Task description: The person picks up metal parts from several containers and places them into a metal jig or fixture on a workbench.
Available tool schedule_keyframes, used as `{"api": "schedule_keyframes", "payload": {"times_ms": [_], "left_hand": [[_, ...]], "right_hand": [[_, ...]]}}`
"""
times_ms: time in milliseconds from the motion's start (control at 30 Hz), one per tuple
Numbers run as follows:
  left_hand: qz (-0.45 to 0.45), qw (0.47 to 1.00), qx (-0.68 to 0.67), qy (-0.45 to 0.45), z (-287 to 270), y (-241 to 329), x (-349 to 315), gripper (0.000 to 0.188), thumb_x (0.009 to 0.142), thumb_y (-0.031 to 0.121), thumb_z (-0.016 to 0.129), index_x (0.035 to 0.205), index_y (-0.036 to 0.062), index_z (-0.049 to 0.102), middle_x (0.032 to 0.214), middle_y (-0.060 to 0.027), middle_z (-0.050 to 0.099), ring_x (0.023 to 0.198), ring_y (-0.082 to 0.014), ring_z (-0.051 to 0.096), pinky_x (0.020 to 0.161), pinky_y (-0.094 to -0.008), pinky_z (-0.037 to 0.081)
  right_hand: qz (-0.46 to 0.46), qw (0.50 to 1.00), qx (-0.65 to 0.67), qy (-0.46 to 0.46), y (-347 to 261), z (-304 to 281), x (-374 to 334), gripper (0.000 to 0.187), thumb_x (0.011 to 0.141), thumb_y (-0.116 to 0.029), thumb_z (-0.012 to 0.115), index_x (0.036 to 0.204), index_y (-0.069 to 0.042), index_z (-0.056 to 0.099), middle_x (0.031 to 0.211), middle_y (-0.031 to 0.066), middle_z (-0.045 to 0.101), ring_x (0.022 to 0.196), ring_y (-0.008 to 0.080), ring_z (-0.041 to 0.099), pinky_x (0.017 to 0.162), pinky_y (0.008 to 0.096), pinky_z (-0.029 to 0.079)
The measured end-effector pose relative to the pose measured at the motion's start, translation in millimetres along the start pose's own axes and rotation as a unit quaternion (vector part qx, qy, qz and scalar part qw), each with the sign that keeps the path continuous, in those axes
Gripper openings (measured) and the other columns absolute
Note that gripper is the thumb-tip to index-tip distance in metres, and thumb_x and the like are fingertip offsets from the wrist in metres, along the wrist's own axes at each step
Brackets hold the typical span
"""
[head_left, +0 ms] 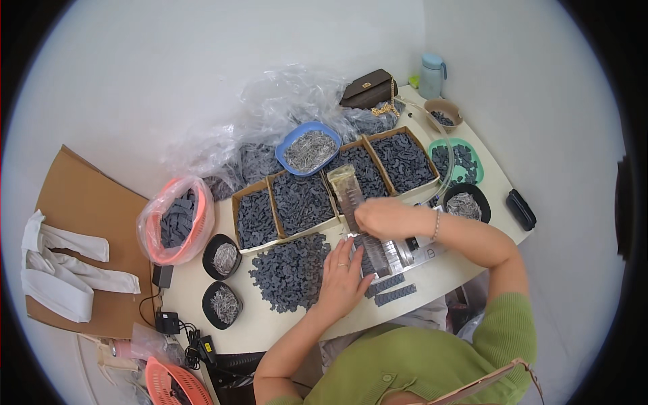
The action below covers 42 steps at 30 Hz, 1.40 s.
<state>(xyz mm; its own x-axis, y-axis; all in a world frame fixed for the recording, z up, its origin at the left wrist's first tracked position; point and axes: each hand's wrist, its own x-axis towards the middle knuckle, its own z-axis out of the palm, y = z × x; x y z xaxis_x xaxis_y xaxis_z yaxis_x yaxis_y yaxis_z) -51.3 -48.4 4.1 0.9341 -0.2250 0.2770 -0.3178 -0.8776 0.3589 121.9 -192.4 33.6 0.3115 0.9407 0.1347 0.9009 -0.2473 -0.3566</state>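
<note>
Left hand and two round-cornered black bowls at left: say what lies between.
The head view shows a heap of small dark-grey pieces on the white tabletop there.

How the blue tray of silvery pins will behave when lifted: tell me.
The blue tray will probably feel stiff, since its raised rim holds a clean shape. It may be heavy for its size, given the heap of metallic-looking pins inside. Those pins look loose, so they would likely slide or spill if it were tilted.
</note>
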Motion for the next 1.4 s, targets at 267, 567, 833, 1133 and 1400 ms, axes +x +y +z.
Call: {"api": "schedule_keyframes", "payload": {"times_ms": [267,567,833,1133,1400], "left_hand": [[-0.001,0.999,-0.034,-0.032,18.5,2.6,12.0,0.064,0.087,0.031,0.064,0.135,-0.0033,0.042,0.148,-0.0278,0.024,0.135,-0.0448,0.025,0.108,-0.053,0.022],[-0.074,0.994,-0.045,-0.069,16.3,12.6,7.2,0.069,0.088,0.038,0.062,0.138,-0.0037,0.038,0.151,-0.0295,0.014,0.141,-0.0444,0.012,0.11,-0.056,0.01],[-0.105,0.983,-0.099,0.117,-2.0,-3.6,-4.1,0.05,0.082,0.012,0.061,0.128,-0.0001,0.046,0.144,-0.0227,0.03,0.135,-0.0412,0.025,0.109,-0.0525,0.014],[-0.11,0.981,-0.063,0.145,-31.0,-21.3,-28.1,0.045,0.083,0.012,0.062,0.125,0.0004,0.049,0.142,-0.0199,0.033,0.134,-0.0395,0.027,0.109,-0.0513,0.016],[-0.074,0.991,-0.049,0.1,-29.7,-17.4,-20.9,0.045,0.083,0.013,0.062,0.125,0.002,0.05,0.142,-0.0205,0.033,0.135,-0.0408,0.026,0.108,-0.0572,0.014]], "right_hand": [[0.039,0.942,0.029,0.331,44.0,-37.5,81.6,0.013,0.088,-0.013,0.058,0.088,-0.001,0.055,0.083,0.0166,0.06,0.081,0.0359,0.059,0.074,0.0433,0.047],[0.187,0.96,0.065,0.196,33.7,-29.5,62.5,0.023,0.09,-0.025,0.059,0.097,-0.003,0.059,0.089,0.0144,0.065,0.091,0.0333,0.06,0.079,0.0425,0.048],[-0.008,0.948,-0.045,0.314,-17.8,-38.1,5.6,0.024,0.084,-0.022,0.065,0.102,-0.006,0.061,0.088,0.009,0.061,0.089,0.0263,0.058,0.078,0.0379,0.046],[-0.142,0.949,-0.189,0.209,-90.1,36.6,-96.7,0.021,0.077,-0.012,0.06,0.095,-0.002,0.06,0.1,0.011,0.064,0.098,0.0219,0.059,0.08,0.0299,0.05],[-0.133,0.942,-0.263,0.161,-106.2,44.6,-100.4,0.026,0.077,-0.012,0.059,0.1,0.0,0.06,0.104,0.0175,0.063,0.101,0.0232,0.059,0.084,0.0291,0.05]]}}
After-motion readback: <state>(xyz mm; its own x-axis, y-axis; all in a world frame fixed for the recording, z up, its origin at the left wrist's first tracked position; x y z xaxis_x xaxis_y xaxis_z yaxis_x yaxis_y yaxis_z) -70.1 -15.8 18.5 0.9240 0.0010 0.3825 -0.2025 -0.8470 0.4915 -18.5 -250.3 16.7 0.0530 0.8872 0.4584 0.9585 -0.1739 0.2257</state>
